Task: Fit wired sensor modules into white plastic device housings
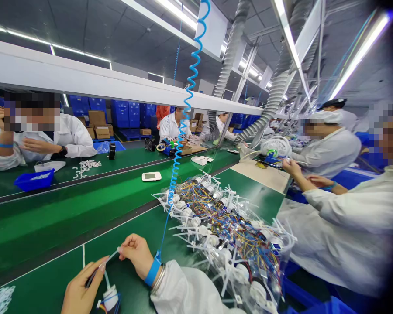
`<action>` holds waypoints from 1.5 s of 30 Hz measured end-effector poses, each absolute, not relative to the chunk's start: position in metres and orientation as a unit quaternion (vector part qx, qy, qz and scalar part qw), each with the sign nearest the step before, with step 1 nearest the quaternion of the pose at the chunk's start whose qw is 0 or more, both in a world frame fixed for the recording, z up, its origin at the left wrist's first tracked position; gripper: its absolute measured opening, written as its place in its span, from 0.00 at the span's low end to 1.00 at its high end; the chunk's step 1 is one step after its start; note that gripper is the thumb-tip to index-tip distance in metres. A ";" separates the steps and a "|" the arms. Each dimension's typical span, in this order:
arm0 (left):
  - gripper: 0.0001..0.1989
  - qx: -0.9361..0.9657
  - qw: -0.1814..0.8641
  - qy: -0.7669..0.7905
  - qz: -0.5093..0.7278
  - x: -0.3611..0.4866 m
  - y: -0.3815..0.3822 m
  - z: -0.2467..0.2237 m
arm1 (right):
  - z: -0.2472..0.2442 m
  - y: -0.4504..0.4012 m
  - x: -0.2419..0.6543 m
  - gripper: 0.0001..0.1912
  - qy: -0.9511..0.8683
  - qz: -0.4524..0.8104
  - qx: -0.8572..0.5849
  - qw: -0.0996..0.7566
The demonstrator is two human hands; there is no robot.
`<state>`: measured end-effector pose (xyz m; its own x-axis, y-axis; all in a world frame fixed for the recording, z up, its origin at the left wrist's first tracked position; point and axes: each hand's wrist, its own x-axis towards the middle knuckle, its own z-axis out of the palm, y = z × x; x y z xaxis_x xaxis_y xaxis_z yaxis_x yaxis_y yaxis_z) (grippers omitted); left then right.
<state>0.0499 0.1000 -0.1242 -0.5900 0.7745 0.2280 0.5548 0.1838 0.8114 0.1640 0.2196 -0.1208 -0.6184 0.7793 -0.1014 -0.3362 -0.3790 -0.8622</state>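
- The right hand (136, 255) sits just right of the 6 o'clock edge of the head view. Its thumb and forefinger make a narrow pinch on one end of a white cable tie (108, 258).
- The left hand (81, 288), at about 7 o'clock, is closed narrowly around a slim dark tool (92, 278), though the tool's exact kind is unclear. The tie's other end reaches these fingers.
- A white wired connector (110, 298) with coloured leads lies at the bottom edge, just beside the left hand. Whether the hand touches it cannot be told.
- A blue wrist strap (153, 269) circles the right wrist beside a metal bangle (159, 279). A blue coiled cord (188, 87) climbs from the strap toward 12 o'clock.
- At about 4 o'clock, a clear plastic bag (262, 266) holds a heap of white wired parts (222, 222) bristling with cable ties, just beside the white sleeve (180, 290) of the right arm.
- Both hands work over a green workbench (42, 270), with a pile of white ties (0, 301) at 8 o'clock.
- At about 2 o'clock, a co-worker's hand (291, 166) reaches near a white desk fan (275, 147).
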 end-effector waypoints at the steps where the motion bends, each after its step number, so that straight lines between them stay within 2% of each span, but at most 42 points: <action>1: 0.24 0.440 0.126 0.761 0.460 0.050 0.100 -0.125 | -0.121 0.220 0.164 0.29 -0.428 0.792 -0.257 0.353; 14: 0.25 0.448 0.143 0.754 0.460 0.047 0.099 -0.130 | -0.122 0.220 0.164 0.27 -0.437 0.803 -0.236 0.328; 20: 0.29 0.440 0.144 0.761 0.455 0.050 0.101 -0.123 | -0.119 0.220 0.166 0.26 -0.456 0.796 -0.238 0.318; 45: 0.26 0.457 0.130 0.728 0.495 0.052 0.103 -0.122 | -0.113 0.219 0.170 0.26 -0.460 0.807 -0.222 0.295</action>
<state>0.0522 0.1028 -0.1219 -0.5492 0.7933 0.2627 0.5352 0.0925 0.8396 0.1699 0.2192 -0.1131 -0.7278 0.6802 -0.0872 -0.2715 -0.4026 -0.8742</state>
